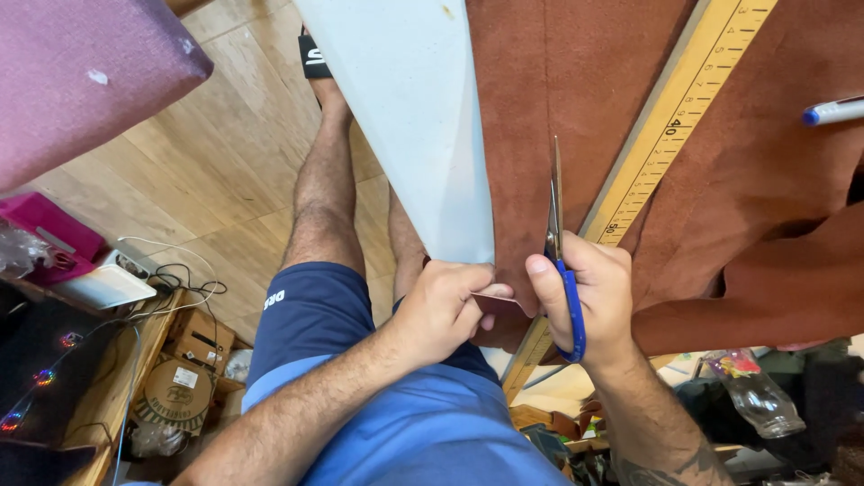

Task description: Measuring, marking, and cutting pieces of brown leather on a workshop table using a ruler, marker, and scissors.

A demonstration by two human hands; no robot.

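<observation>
Head view, looking straight down over the counter's near edge. Right hand (585, 297) is closed around the blue loop handles of a pair of steel scissors (558, 243), blades pointing to 12 o'clock and nearly shut on the rust-brown suede hide (540, 108). Left hand (441, 310), just beside it at 9 o'clock, pinches the hide's hanging lower edge between thumb and fingers. The hide lies spread on the counter under a pale white template sheet (414, 117), with its near edge drooping off toward the lap.

Risks, as I judge them: the left fingertips sit very near the blades, so a slip could nick them. The hide's free edge is unsupported; slack there could let the cut wander from the template line. The long yellow wooden ruler (666, 126) (angled toward 1 o'clock) overhangs the edge and could get knocked off.

Count: one pair of scissors, one hide, one template sheet, one ruler, one blue-capped white pen (832, 112) at 2 o'clock, one clear glass bottle (756, 396) low at 4 o'clock.
</observation>
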